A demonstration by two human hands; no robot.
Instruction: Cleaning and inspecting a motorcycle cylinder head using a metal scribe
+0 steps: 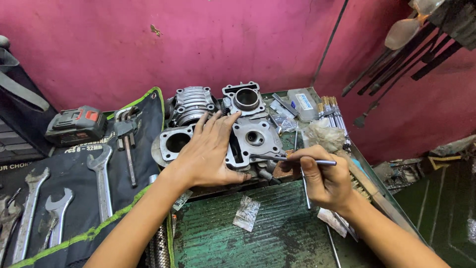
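Fingers spread, our left hand (210, 151) lies open across the grey engine cover (253, 141) on the green bench (277, 233), pinning it steady. Our right hand (322, 181) pinches a thin metal pick (292, 159) pen-style, its tip touching the cover's edge.

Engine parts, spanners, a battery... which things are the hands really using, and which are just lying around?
In use:
left hand pressing on the flat metal engine part
right hand holding a thin metal tool against it

Lying about:
spanners on the dark tool roll
battery pack
finned cylinder
little plastic bag
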